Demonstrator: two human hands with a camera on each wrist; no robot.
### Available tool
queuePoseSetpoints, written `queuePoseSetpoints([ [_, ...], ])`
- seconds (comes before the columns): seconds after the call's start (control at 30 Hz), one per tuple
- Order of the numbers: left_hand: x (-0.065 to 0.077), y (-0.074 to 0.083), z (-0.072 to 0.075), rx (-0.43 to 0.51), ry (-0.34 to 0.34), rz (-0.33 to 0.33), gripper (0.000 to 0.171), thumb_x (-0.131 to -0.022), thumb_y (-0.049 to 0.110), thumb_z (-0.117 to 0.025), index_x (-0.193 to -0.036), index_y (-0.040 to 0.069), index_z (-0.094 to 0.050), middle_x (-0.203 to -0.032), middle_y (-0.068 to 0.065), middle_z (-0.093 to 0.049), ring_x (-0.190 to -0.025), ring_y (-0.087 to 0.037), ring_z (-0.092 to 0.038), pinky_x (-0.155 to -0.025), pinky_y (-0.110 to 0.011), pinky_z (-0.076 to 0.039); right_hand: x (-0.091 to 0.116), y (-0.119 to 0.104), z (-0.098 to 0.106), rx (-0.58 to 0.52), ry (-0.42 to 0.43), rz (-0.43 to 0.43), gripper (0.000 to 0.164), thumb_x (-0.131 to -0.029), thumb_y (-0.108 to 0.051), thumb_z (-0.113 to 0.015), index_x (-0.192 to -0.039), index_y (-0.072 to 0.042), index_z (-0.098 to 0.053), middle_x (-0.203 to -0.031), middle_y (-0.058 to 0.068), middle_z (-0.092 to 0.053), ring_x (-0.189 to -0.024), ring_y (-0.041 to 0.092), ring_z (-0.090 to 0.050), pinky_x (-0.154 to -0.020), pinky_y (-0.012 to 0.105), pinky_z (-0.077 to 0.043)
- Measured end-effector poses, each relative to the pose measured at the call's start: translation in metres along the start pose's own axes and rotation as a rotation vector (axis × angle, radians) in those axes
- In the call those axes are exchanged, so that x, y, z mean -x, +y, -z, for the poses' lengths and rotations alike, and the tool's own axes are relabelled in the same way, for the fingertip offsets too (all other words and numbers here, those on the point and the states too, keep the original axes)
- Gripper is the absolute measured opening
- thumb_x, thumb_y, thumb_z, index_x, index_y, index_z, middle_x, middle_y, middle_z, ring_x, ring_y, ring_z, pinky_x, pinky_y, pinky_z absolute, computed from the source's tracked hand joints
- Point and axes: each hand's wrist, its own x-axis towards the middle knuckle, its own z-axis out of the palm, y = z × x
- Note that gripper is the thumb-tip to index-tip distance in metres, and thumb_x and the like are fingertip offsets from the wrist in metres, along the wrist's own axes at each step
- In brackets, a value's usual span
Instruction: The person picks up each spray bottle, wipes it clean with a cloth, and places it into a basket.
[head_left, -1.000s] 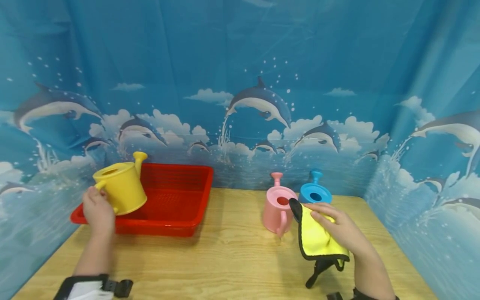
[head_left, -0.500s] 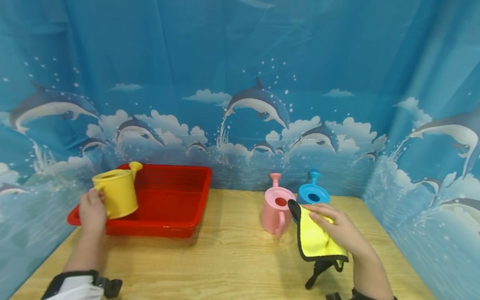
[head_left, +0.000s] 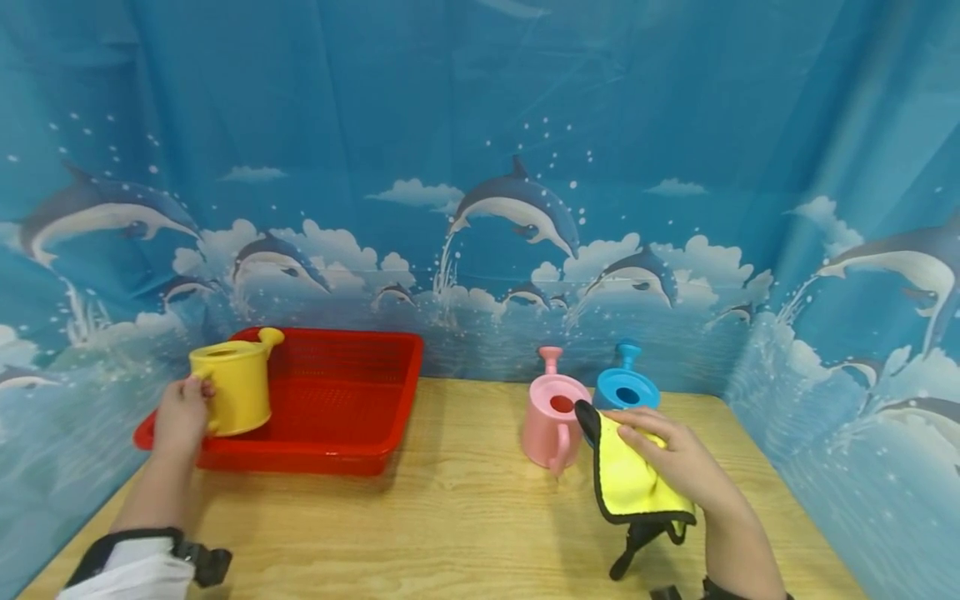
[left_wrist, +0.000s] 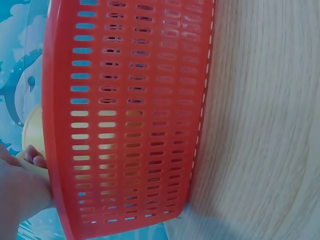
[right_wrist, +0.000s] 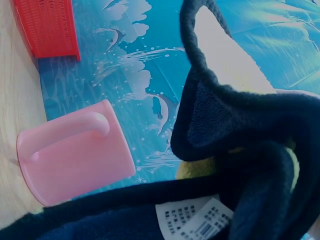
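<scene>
My left hand (head_left: 180, 417) grips a yellow watering can (head_left: 238, 387) by its handle. The can is upright in the left part of a red plastic basket (head_left: 322, 457); in the left wrist view the slotted wall hides most of it. On the right, my right hand (head_left: 686, 458) pinches a yellow cloth (head_left: 633, 479) with black edging, which hangs down in folds. Its dark underside and a white label (right_wrist: 192, 220) fill much of the right wrist view. Just beyond the cloth stand a pink watering can (head_left: 547, 429) and a blue watering can (head_left: 628, 385), the blue one partly covered.
The wooden table (head_left: 450, 517) runs between the basket and the pink can. A blue curtain (head_left: 360, 150) printed with dolphins closes off the back and both sides. The basket sits close to the left and back curtain.
My left hand has lowered the yellow watering can and moved it slightly left, into the red basket. My right hand and the cloth have stayed nearly still.
</scene>
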Motion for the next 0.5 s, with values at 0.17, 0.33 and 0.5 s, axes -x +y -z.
queuePoseSetpoints([
  [0.17, -0.0051, -0.0012, 0.003, 0.083, -0.023, 0.018, 0.038, -0.105, 0.027, -0.017, -0.102, 0.003, -0.045, -0.072, 0.02, -0.043, -0.071, -0.001, -0.042, -0.062, -0.021, -0.041, 0.0003, -0.0006, 0.0001, -0.005, 0.002, 0.004, 0.036, -0.101, -0.032, -0.049, -0.13, -0.014, -0.06, -0.134, 0.014, -0.057, -0.128, 0.046, -0.044, -0.093, 0.069, -0.039],
  [0.33, -0.0072, -0.0011, 0.0061, 0.138, -0.03, 0.028, 0.035, -0.104, 0.025, -0.017, -0.097, 0.004, -0.045, -0.07, 0.018, -0.043, -0.068, -0.001, -0.042, -0.063, -0.019, -0.039, 0.0014, 0.0001, -0.0006, -0.004, 0.001, -0.006, 0.037, -0.101, -0.033, -0.049, -0.13, -0.014, -0.06, -0.134, 0.014, -0.056, -0.129, 0.046, -0.043, -0.093, 0.069, -0.039],
  [0.5, -0.0073, 0.0004, 0.0075, 0.102, -0.035, 0.03, 0.036, -0.103, 0.021, -0.016, -0.1, 0.001, -0.045, -0.068, 0.02, -0.043, -0.067, 0.001, -0.043, -0.064, -0.017, -0.039, 0.0016, 0.0002, -0.001, -0.005, -0.001, -0.003, 0.036, -0.101, -0.034, -0.05, -0.13, -0.015, -0.061, -0.134, 0.013, -0.056, -0.128, 0.045, -0.044, -0.093, 0.068, -0.04],
])
